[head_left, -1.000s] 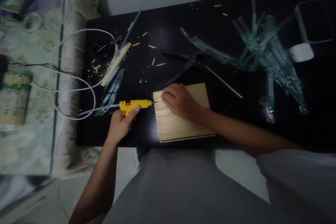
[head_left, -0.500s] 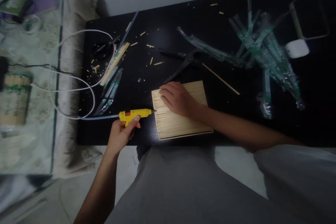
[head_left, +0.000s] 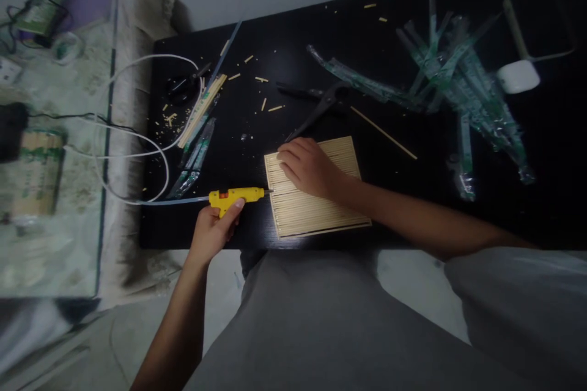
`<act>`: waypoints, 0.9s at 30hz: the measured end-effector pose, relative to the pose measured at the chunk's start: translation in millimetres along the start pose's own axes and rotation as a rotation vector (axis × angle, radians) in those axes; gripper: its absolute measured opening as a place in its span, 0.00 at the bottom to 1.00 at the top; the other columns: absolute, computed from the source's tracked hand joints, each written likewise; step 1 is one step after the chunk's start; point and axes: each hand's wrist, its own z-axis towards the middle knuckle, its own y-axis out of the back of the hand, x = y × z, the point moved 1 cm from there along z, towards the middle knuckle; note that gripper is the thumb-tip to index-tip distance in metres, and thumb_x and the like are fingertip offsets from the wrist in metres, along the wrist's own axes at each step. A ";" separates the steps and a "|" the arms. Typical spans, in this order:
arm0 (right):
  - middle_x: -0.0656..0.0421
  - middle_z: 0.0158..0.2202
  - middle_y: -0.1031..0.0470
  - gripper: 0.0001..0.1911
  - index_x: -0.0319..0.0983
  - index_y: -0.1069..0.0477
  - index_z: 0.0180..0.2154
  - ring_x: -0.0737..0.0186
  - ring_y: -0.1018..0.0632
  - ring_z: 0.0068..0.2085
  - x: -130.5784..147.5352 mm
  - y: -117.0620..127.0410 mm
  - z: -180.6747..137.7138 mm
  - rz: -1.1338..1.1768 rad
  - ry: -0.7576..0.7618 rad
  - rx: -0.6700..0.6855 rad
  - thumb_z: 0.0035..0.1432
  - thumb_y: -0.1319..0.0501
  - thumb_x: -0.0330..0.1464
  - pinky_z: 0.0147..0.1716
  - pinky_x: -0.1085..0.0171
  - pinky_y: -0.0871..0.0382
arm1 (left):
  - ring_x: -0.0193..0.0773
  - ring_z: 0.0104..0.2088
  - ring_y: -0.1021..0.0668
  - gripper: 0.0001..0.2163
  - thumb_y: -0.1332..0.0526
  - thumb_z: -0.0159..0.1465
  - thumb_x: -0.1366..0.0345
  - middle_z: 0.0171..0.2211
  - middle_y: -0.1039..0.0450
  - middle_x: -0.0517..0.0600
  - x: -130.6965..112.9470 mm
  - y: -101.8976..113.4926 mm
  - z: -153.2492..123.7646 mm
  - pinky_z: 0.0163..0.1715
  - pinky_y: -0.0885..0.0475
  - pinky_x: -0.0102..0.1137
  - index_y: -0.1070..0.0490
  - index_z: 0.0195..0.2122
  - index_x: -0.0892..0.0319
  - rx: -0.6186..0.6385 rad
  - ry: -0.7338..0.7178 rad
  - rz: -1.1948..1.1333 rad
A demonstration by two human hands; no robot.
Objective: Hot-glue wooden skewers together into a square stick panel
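Observation:
My left hand (head_left: 211, 232) is closed round the grip of a yellow glue gun (head_left: 236, 195). Its nozzle points right and touches the left edge of a square mat of bamboo sticks (head_left: 321, 208) lying on the black table (head_left: 284, 30). My right hand (head_left: 308, 166) rests on top of the mat near its upper left corner, fingers bent and pressing down on the sticks. A clear glue stick pokes out of the gun's back end toward the left.
Black pliers (head_left: 321, 107) lie just beyond the mat, with a single loose stick (head_left: 384, 132) to their right. Several empty green wrappers (head_left: 458, 79) cover the right side. A white cable (head_left: 137, 134), scissors (head_left: 183, 87) and stick offcuts lie at the left. A white round object (head_left: 518, 76) sits far right.
The glue gun's nozzle has slid down along the mat's left edge toward me. My right hand has stayed pressed on the mat.

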 end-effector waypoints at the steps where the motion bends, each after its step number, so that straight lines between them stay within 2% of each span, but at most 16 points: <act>1: 0.48 0.48 0.20 0.13 0.37 0.24 0.43 0.49 0.26 0.49 -0.1 -0.3 0.1 -0.008 0.004 -0.002 0.72 0.48 0.25 0.48 0.52 0.36 | 0.29 0.11 0.38 0.24 0.34 0.63 0.46 0.10 0.42 0.43 1.4 0.3 -1.5 0.11 0.47 0.26 0.33 0.17 0.57 0.009 0.008 -0.005; 4: 0.49 0.48 0.20 0.13 0.37 0.24 0.43 0.50 0.26 0.49 -0.6 -1.2 0.3 -0.026 0.015 -0.010 0.73 0.48 0.26 0.48 0.53 0.37 | 0.29 0.12 0.40 0.24 0.33 0.62 0.46 0.10 0.43 0.43 6.3 1.0 -6.8 0.12 0.47 0.26 0.33 0.17 0.57 0.032 0.004 -0.038; 10: 0.49 0.48 0.20 0.13 0.35 0.24 0.44 0.51 0.27 0.49 -0.8 -1.5 1.0 -0.078 0.018 0.002 0.73 0.48 0.26 0.47 0.53 0.39 | 0.30 0.15 0.36 0.20 0.32 0.61 0.47 0.14 0.36 0.45 9.7 -1.2 -17.4 0.15 0.43 0.26 0.20 0.27 0.61 0.089 -0.092 -0.025; 14: 0.49 0.48 0.20 0.12 0.34 0.24 0.44 0.50 0.27 0.49 -0.5 -1.9 1.3 -0.105 0.018 0.012 0.73 0.47 0.26 0.47 0.54 0.39 | 0.28 0.13 0.39 0.23 0.31 0.57 0.45 0.11 0.41 0.43 11.3 -3.2 -22.1 0.14 0.46 0.26 0.29 0.18 0.59 0.041 -0.071 0.010; 17: 0.49 0.48 0.20 0.12 0.34 0.24 0.44 0.50 0.27 0.49 -0.6 -2.8 1.0 -0.091 0.015 0.010 0.73 0.47 0.26 0.47 0.54 0.39 | 0.28 0.14 0.39 0.25 0.30 0.57 0.46 0.11 0.41 0.43 14.9 -3.9 -25.7 0.14 0.46 0.25 0.35 0.16 0.58 0.026 -0.059 0.019; 20: 0.49 0.48 0.20 0.12 0.35 0.24 0.45 0.50 0.27 0.50 -0.6 -2.8 0.6 -0.064 0.012 0.004 0.73 0.47 0.26 0.48 0.54 0.40 | 0.29 0.14 0.37 0.24 0.30 0.57 0.45 0.13 0.39 0.44 19.7 -2.6 -28.5 0.14 0.45 0.26 0.31 0.18 0.59 0.049 -0.040 -0.007; 24: 0.48 0.48 0.21 0.13 0.35 0.24 0.45 0.50 0.28 0.49 -0.4 -2.1 0.1 -0.036 0.009 0.001 0.73 0.49 0.26 0.48 0.53 0.40 | 0.29 0.15 0.36 0.23 0.32 0.60 0.43 0.18 0.31 0.48 25.3 1.4 -31.0 0.15 0.44 0.26 0.20 0.28 0.63 0.153 -0.052 -0.025; 27: 0.47 0.49 0.21 0.14 0.35 0.24 0.45 0.49 0.28 0.50 -0.6 -2.7 -0.1 -0.036 0.004 0.005 0.74 0.49 0.26 0.48 0.53 0.40 | 0.29 0.15 0.38 0.24 0.33 0.61 0.44 0.15 0.35 0.46 30.4 4.2 -33.2 0.16 0.45 0.26 0.24 0.24 0.62 0.171 -0.037 0.030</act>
